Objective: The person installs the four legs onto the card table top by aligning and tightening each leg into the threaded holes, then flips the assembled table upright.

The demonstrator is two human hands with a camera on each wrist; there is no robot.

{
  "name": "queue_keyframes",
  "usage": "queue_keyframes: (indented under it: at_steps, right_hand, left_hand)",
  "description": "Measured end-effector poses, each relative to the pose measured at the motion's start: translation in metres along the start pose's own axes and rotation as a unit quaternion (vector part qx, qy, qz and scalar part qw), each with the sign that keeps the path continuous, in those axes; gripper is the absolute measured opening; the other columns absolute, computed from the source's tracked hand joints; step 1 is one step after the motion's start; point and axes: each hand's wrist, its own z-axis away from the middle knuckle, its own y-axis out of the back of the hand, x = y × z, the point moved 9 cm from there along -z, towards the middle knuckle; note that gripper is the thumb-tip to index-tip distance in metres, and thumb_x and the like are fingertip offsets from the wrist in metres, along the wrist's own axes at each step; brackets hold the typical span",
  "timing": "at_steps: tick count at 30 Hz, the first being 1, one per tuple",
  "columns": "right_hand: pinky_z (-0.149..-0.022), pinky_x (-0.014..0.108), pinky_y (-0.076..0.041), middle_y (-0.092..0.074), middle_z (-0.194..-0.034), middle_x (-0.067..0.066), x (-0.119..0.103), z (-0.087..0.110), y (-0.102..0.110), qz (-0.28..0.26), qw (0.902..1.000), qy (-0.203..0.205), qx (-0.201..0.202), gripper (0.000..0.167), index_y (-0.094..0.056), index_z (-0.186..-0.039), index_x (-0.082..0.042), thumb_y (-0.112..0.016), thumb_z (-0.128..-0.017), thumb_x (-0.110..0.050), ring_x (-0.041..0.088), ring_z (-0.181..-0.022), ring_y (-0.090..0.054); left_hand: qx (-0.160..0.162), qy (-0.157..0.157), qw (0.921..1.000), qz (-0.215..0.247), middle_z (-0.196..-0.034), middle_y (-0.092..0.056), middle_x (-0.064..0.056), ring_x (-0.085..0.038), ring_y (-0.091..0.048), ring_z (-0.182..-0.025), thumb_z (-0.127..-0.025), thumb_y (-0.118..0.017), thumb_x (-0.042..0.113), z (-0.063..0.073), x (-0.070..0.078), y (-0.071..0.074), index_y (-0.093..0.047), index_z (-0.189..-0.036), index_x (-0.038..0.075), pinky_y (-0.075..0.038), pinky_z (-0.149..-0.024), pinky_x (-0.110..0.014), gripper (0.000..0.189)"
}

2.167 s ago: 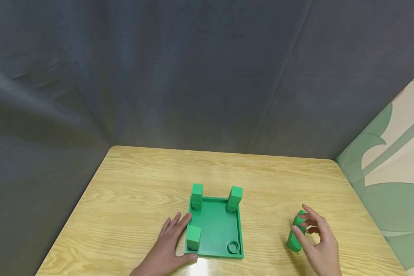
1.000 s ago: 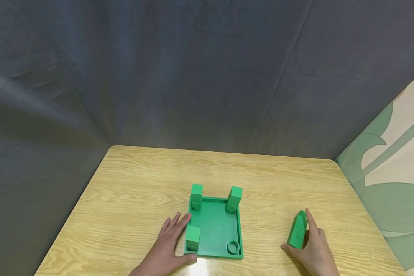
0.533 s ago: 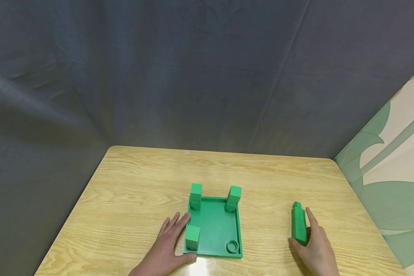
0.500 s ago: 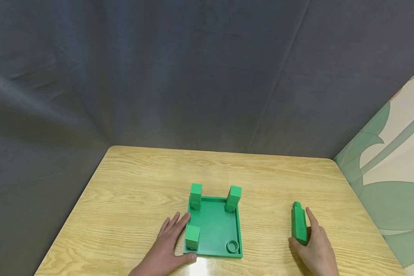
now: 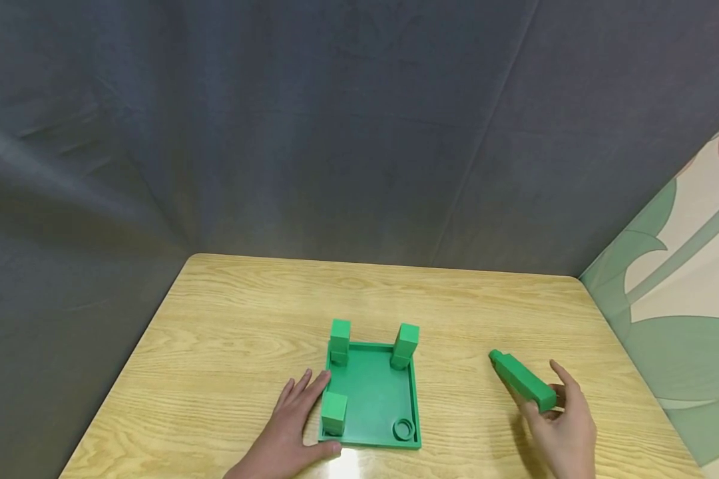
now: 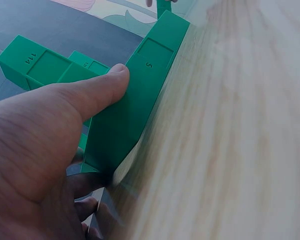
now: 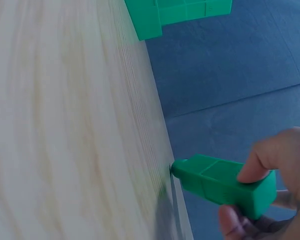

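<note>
In the head view a green square tabletop piece (image 5: 374, 392), with a raised rim, lies flat. Green square legs stand upright at three corners: back left (image 5: 340, 338), back right (image 5: 405, 340) and near left (image 5: 334, 411); a round socket (image 5: 404, 429) sits at the near right. My left hand (image 5: 284, 436) rests at the near-left corner, thumb along the front edge and straight fingers along the left side. To the right, my right hand (image 5: 566, 422) pinches a loose green leg (image 5: 524, 381) by its square end. The leg tilts, its round peg end pointing away left, low by the table.
The pieces are on a pale wood-grain table (image 5: 245, 319) with rounded far corners. A dark cloth (image 5: 335, 133) hangs behind and to the left. A flower-patterned fabric (image 5: 683, 306) hangs along the right side.
The right hand has taken hold of the loose leg and turned it, so its peg end swings left and its square end comes up towards the right. The left hand and tabletop piece stay put.
</note>
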Motion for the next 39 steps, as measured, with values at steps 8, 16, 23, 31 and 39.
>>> queue_keyframes:
  at_steps: [8, 16, 23, 31, 39]
  right_hand:
    - [-0.082, -0.001, -0.045, -0.062, -0.113, -0.011, -0.006, 0.007, 0.014, -0.093, 0.9894, 0.024, 0.109, 0.065, -0.058, -0.152, 0.002, -0.075, -0.091, 0.014, -0.012, -0.093, -0.054]
    - [-0.088, 0.003, -0.054, -0.064, -0.122, -0.012, -0.011, 0.008, 0.014, -0.2, 0.9721, 0.026, 0.12, 0.051, -0.066, -0.14, 0.006, -0.072, -0.092, 0.023, 0.003, -0.111, -0.064]
    - [-0.092, 0.007, -0.056, -0.07, -0.125, -0.001, -0.022, 0.01, 0.012, -0.205, 0.97, 0.07, 0.11, 0.048, -0.07, -0.133, 0.008, -0.071, -0.089, 0.028, 0.007, -0.11, -0.067]
    - [-0.095, 0.009, -0.056, -0.069, -0.123, -0.009, -0.04, 0.016, 0.012, -0.227, 0.9624, 0.116, 0.095, 0.048, -0.066, -0.132, 0.019, -0.069, -0.086, 0.033, 0.007, -0.112, -0.068]
    - [-0.101, 0.011, -0.055, -0.07, -0.124, -0.002, -0.076, 0.028, 0.012, -0.259, 0.9463, 0.181, 0.068, 0.052, -0.063, -0.132, 0.024, -0.064, -0.082, 0.039, 0.01, -0.111, -0.068]
  left_hand:
    - [-0.002, 0.0, 1.0, 0.0, -0.181, -0.032, -0.013, -0.047, -0.016, -0.169, -0.088, -0.089, 0.06, 0.001, 0.0, 0.0, -0.027, -0.178, 0.027, -0.003, -0.134, -0.073, 0.114]
    - [0.0, 0.0, 1.0, -0.002, -0.18, -0.033, -0.014, -0.047, -0.018, -0.169, -0.088, -0.089, 0.061, 0.0, 0.0, 0.0, -0.028, -0.178, 0.028, -0.004, -0.134, -0.072, 0.114]
    - [0.0, 0.001, 1.0, -0.001, -0.18, -0.033, -0.014, -0.047, -0.018, -0.169, -0.087, -0.09, 0.06, 0.0, 0.0, 0.0, -0.028, -0.178, 0.028, -0.004, -0.135, -0.071, 0.115]
    - [0.003, -0.002, 1.0, -0.005, -0.181, -0.033, -0.012, -0.046, -0.017, -0.169, -0.087, -0.089, 0.062, 0.0, 0.001, 0.0, -0.027, -0.178, 0.029, -0.004, -0.134, -0.071, 0.115]
    - [0.004, 0.003, 1.0, 0.0, -0.181, -0.032, -0.012, -0.045, -0.016, -0.169, -0.087, -0.088, 0.064, 0.0, -0.004, 0.0, -0.028, -0.178, 0.027, -0.004, -0.134, -0.072, 0.115]
